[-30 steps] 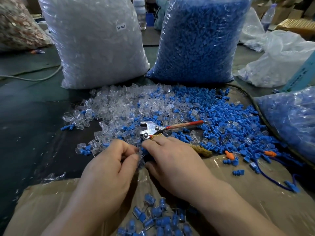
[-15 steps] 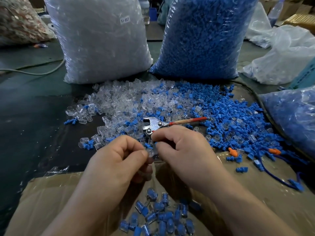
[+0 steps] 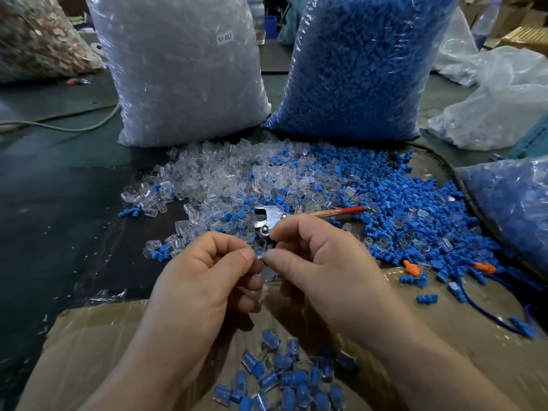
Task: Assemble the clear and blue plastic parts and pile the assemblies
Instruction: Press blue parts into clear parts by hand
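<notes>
Just beyond your right hand [image 3: 320, 271] lie metal pliers [image 3: 268, 216], their red handle pointing right; an orange plug [image 3: 411, 267] sits to that hand's right; far beyond your left hand [image 3: 204, 280] a pale cable [image 3: 59, 126] crosses the dark table [image 3: 44, 218]; a mottled sack [image 3: 35, 40] stands behind it.

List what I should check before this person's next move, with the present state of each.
1. Grip on the work: ok. The left hand and right hand both pinch a small part.
2. Blue piece seated in the clear one: cannot tell; the fingers hide the joint.
3. Drop spot: ok. The pile of assemblies lies on the cardboard below the hands.
4. Supply: ok. Loose clear parts and loose blue parts lie spread beyond the hands.
5. Tool: ok. The pliers lie beyond the hands, away from the pile.
</notes>
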The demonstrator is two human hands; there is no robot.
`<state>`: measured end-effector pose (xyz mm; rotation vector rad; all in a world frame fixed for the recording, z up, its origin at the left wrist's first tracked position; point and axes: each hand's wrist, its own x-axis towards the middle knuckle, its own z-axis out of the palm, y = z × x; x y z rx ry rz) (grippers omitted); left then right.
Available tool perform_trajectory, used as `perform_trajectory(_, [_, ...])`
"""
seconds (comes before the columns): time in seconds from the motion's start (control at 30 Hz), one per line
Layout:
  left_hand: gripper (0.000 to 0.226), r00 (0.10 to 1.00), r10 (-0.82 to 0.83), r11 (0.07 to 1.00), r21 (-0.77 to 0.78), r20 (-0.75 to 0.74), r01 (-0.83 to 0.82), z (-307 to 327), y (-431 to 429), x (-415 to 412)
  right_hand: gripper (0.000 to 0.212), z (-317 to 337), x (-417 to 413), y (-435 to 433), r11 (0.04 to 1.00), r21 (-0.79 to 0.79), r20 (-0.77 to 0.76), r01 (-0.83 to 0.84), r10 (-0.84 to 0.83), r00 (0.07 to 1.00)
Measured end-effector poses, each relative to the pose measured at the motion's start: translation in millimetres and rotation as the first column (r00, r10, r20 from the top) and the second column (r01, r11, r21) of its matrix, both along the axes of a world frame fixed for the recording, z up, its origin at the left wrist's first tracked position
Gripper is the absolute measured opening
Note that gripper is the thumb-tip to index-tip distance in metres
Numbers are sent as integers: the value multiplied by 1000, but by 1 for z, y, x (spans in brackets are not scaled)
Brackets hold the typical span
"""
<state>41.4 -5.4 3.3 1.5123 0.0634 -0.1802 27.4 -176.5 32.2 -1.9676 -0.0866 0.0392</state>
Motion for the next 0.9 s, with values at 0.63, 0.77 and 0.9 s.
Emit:
perform_trajectory(0.63, [13, 997, -63, 994, -93, -33, 59, 5, 1, 0, 18, -6, -1, 4, 918, -396, 426, 32, 153, 892])
perform_trajectory(0.77, [24, 996, -81, 991, -111, -23, 78, 4, 4, 1, 23, -4, 0, 3, 911, -412, 455, -13, 219, 863])
perform_trajectory(0.9, [16, 1000, -28, 999, -26, 2, 28, 2, 4, 3, 46, -10, 7, -5, 747, -659, 355, 84, 210, 911])
